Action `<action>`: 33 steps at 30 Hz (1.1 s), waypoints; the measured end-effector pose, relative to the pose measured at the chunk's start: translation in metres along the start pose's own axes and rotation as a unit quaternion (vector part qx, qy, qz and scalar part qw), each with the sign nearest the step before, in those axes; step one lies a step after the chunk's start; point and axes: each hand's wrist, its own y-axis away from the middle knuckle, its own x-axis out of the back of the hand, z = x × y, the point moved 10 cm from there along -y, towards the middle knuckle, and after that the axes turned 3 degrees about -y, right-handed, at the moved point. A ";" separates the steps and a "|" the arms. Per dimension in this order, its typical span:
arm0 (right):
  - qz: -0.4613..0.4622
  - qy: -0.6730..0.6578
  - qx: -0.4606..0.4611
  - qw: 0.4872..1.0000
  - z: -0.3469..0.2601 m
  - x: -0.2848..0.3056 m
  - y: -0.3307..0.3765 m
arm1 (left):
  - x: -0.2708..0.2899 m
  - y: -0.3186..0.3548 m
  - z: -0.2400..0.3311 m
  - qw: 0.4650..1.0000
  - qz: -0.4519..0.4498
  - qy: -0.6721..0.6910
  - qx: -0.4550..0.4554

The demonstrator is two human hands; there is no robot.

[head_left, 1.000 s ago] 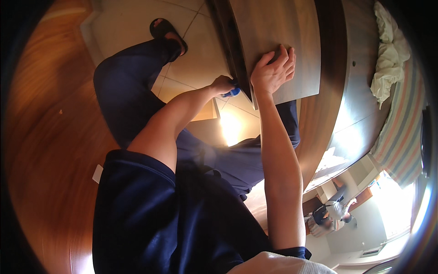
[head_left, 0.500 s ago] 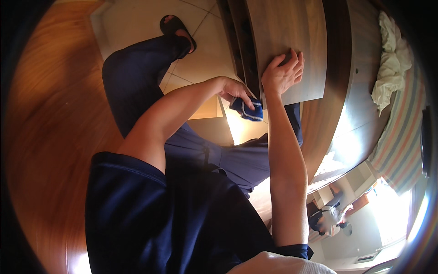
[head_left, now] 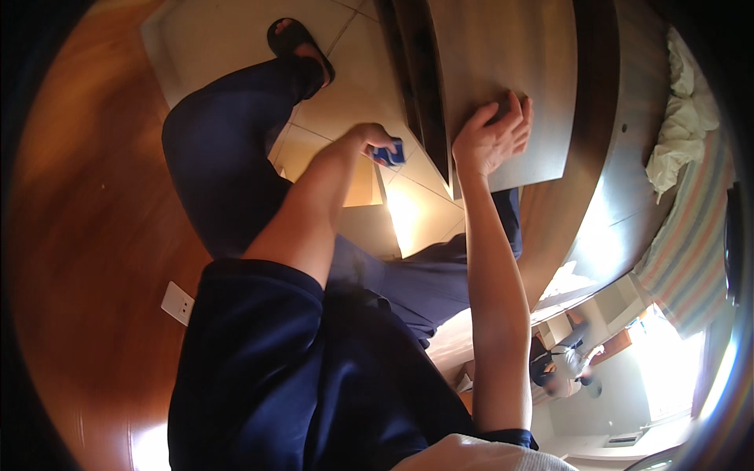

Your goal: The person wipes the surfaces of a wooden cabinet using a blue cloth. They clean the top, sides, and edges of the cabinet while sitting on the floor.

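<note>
My left hand (head_left: 378, 141) is closed around a small blue cloth (head_left: 390, 154) with a light edge, held over the tiled floor and apart from the furniture. To its right, my right hand (head_left: 492, 140) rests on a wooden panel (head_left: 526, 55) of dark-edged furniture. Its fingers are loosely bent and spread, with nothing seen in them. Between the left hand and the panel runs a dark gap (head_left: 419, 94) along the furniture's side.
An open pale box or drawer (head_left: 365, 224) stands below the left hand, between my legs. A wooden wall with a white socket (head_left: 178, 303) is at left. At right are a crumpled cream cloth (head_left: 679, 133) and a striped cover (head_left: 691, 235). Another person (head_left: 567, 365) appears farther off.
My left hand has drawn the blue cloth leftward, away from the panel's edge. The right hand stays on the panel. The wall socket has come into view.
</note>
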 end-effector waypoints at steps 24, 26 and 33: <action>-0.030 0.048 0.023 0.998 0.009 -0.002 0.008 | 0.100 -0.143 0.044 0.951 0.305 -0.025 -0.040; -0.046 0.034 0.024 0.998 0.007 -0.005 0.004 | 0.142 -0.137 0.073 0.933 0.323 -0.141 -0.066; -0.054 0.046 0.016 0.997 0.011 -0.002 0.008 | 0.296 -0.036 0.221 0.863 0.412 -0.238 -0.169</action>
